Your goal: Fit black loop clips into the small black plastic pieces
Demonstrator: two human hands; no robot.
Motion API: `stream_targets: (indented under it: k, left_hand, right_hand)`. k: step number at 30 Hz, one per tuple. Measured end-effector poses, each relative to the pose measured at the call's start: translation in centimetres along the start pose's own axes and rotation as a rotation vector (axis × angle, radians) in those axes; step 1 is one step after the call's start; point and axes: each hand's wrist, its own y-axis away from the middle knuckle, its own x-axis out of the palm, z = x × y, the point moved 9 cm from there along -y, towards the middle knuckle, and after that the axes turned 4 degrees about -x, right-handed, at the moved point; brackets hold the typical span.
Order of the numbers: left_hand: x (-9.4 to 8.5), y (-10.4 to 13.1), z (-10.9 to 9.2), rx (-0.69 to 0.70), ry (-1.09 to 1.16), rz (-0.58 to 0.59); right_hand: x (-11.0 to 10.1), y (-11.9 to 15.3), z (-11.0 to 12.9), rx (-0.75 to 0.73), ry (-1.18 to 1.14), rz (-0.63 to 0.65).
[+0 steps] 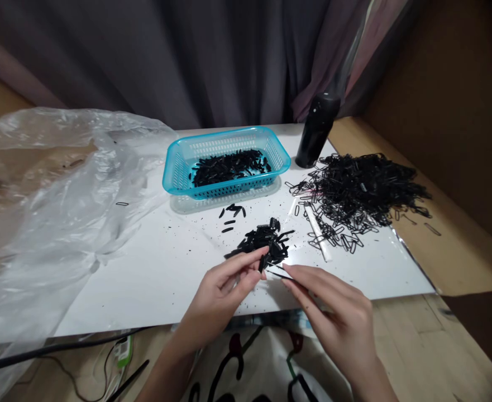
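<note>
My left hand (233, 282) pinches a small black piece (262, 263) between thumb and fingers. In my right hand (333, 301) are thin dark tweezers (280, 273), their tips touching or very near that piece. Just beyond my fingers lies a pile of small black pieces (256, 239) on the white board (145, 279). A few loose ones are scattered behind it. More black pieces fill the bottom of the blue basket (172, 173). At the right is a big heap of thin black loops (367, 187).
A black cylindrical container (318, 131) stands behind the loop heap. A white strip (318, 231) lies left of the heap's front. Crumpled clear plastic (61, 223) covers the left side. Brown cardboard (459, 240) borders the right, and a dark curtain (229, 61) hangs behind.
</note>
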Motion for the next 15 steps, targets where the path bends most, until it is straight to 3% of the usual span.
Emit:
stream_targets:
  k: [15]
  left_hand:
    - [0.89, 0.36, 0.6, -0.114, 0.081, 0.085]
  right_hand:
    - [-0.01, -0.08, 0.56, -0.076, -0.017, 0.022]
